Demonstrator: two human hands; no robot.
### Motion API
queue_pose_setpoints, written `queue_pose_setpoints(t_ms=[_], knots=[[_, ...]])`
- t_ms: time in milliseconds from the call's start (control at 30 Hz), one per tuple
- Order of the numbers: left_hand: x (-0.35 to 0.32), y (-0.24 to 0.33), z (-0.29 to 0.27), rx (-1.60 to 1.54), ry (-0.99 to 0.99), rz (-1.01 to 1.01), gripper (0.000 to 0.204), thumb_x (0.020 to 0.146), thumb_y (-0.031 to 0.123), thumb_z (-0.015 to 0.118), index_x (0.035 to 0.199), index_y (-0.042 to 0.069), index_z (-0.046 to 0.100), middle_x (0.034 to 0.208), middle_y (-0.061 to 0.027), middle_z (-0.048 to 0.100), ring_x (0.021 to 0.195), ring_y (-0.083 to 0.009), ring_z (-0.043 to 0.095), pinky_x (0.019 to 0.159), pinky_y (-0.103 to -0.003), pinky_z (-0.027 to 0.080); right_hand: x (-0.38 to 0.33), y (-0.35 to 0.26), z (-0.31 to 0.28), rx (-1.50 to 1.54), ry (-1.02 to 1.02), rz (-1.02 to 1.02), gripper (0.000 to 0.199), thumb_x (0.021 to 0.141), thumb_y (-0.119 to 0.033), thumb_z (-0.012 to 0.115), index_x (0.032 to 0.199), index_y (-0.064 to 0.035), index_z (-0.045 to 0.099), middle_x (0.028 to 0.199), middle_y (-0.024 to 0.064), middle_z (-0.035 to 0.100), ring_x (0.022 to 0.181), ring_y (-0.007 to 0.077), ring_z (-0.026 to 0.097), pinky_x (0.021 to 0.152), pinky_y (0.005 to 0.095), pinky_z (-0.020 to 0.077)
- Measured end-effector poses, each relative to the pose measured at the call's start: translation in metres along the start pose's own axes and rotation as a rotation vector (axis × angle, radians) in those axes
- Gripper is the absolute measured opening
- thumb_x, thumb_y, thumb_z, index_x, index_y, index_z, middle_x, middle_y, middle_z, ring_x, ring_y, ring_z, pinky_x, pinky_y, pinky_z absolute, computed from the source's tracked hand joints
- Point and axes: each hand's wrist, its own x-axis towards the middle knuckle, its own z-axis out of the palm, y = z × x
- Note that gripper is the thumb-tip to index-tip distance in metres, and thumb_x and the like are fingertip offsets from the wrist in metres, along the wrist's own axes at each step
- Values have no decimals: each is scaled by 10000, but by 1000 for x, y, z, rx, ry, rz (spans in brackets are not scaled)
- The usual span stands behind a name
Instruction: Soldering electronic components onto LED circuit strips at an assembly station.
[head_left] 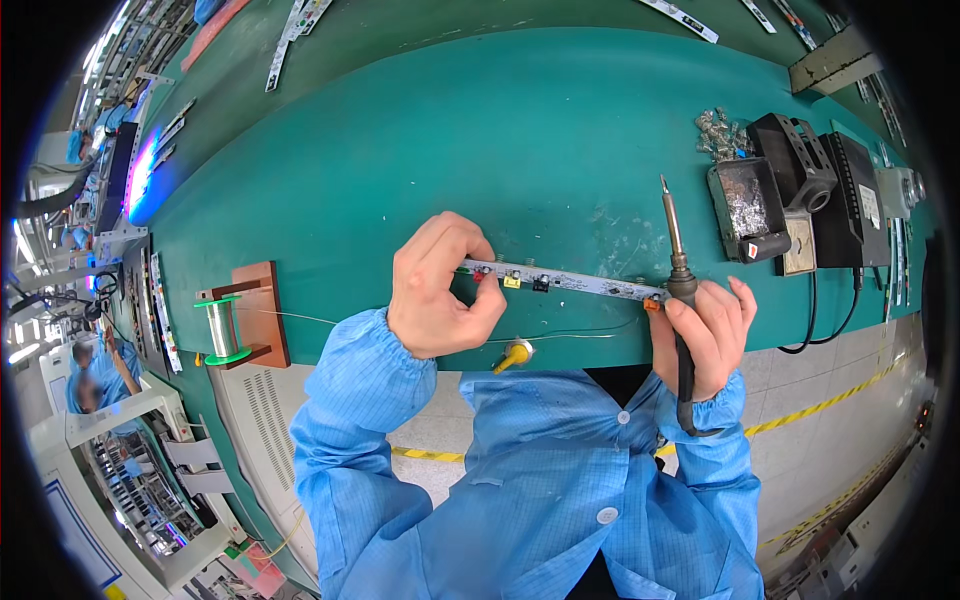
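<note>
A narrow white circuit board strip [580, 284] spans the gap between my two hands, just above the green mat. It carries small red, yellow, black and orange parts. My left hand [440, 290] is closed on its left end, thumb and fingers pinching near the red part. My right hand [712, 335] grips a soldering iron [680, 270] with its tip pointing away from me. Fingers of the same hand touch the strip's right end by the orange part. Left of my left hand, a solder wire spool [222, 328] sits on a brown stand [268, 350].
A yellow-and-metal fitting [514, 355] lies at the mat's near edge. At the right are a black tray [738, 215], an iron holder [800, 165], a black box with cables [858, 200] and a pile of small metal parts [722, 133]. More strips [682, 20] lie at the far side.
</note>
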Motion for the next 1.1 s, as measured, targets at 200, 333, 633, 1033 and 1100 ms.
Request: queue_pose_setpoints(t_ms=[200,333,633,1033,1100], knots=[[-1,-1,-1,16,32,50,228,593,-51,606,813,-4,571,801,-143,586,682,-251,588,593,-318,463,-1,1,0,8,-4,3,447,660,44,795,1041,-92,605,983,127,671,892,301,651,987,530,397],[0,1,-8,-14,4,89,243,593,-63,600,832,-17,592,848,-163,599,711,-254,601,607,-313,481,0,1,1,16,3,18,442,665,42,795,1041,-93,605,973,124,672,899,301,648,997,532,391],[-5,-3,-9,125,-23,155,231,636,-124,662,823,7,625,943,-140,632,782,-298,610,642,-367,501,4,0,7,-2,29,64,413,641,24,790,1000,-147,679,909,59,663,878,232,642,1020,491,378],[-3,-4,-12,4,-114,0,196,754,-86,683,933,-6,681,927,-135,672,803,-288,661,668,-349,543,7,3,8,29,8,67,442,682,86,761,1082,-33,618,992,163,669,875,314,644,936,502,454],[-4,-3,-13,-33,-127,-59,177,766,-86,672,924,-7,682,925,-137,671,794,-289,663,659,-345,543,4,5,8,144,15,85,447,677,83,762,1088,-16,619,1006,179,669,888,329,646,889,473,484]])
